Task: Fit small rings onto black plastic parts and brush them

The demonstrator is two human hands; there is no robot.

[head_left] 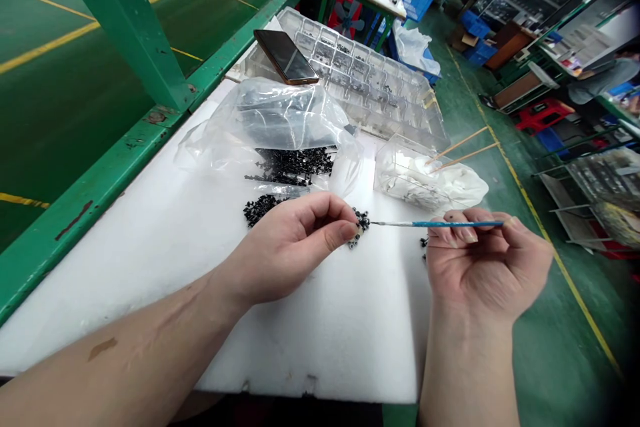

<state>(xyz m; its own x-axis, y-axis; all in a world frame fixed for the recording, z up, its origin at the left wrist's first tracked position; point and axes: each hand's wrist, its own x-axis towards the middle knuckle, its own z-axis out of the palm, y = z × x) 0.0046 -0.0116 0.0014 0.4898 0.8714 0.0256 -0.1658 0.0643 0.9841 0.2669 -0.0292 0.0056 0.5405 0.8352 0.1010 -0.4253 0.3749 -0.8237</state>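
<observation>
My right hand [487, 267] grips a thin paintbrush [435, 223] with a blue handle and a silvery front part, held level and pointing left. The brush tip comes close to the fingertips of my left hand [295, 243], whose thumb and index finger are pinched together. Whatever sits in that pinch is too small and too hidden to name. Just past those fingertips lies a cluster of small black and silvery parts [361, 230]. A pile of small black parts [263, 208], partly hidden by my left hand, is on the white tabletop [310, 340].
Behind lie a clear plastic bag [285, 113] by more black parts [295, 163], a phone [286, 57] and a compartment tray [370, 80]. A clear box [395, 177] at right holds white material [450, 183] and two sticks. A green frame [165, 120] borders the left.
</observation>
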